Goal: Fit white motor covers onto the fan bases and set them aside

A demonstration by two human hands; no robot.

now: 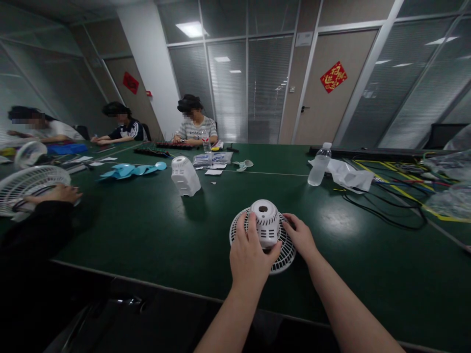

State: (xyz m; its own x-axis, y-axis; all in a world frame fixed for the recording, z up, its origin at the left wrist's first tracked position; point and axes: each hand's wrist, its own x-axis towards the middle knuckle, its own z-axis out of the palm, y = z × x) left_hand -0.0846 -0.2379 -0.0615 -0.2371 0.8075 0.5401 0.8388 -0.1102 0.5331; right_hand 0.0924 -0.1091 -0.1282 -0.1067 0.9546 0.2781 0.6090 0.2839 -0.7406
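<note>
A white plastic fan motor housing [268, 221], with slots in its side and a round hole on top, stands on a round white fan grille [284, 258] on the table before me. My left hand [250, 252] is closed around the housing's near left side, fingers on the left and thumb at the front. At the grille's right rim, my right hand [300, 236] holds the edge with bent fingers, thumb near the housing. Part of the grille is hidden behind my left hand. Farther off to the left stands another white fan housing [185, 177].
A water bottle [319, 165], crumpled white plastic [349, 175] and black cables [390, 215] lie to the right. Blue fan blades [128, 170] are at the left. A neighbour's hand [59, 193] rests on a larger grille [33, 179]. Several people sit around the green table [147, 235].
</note>
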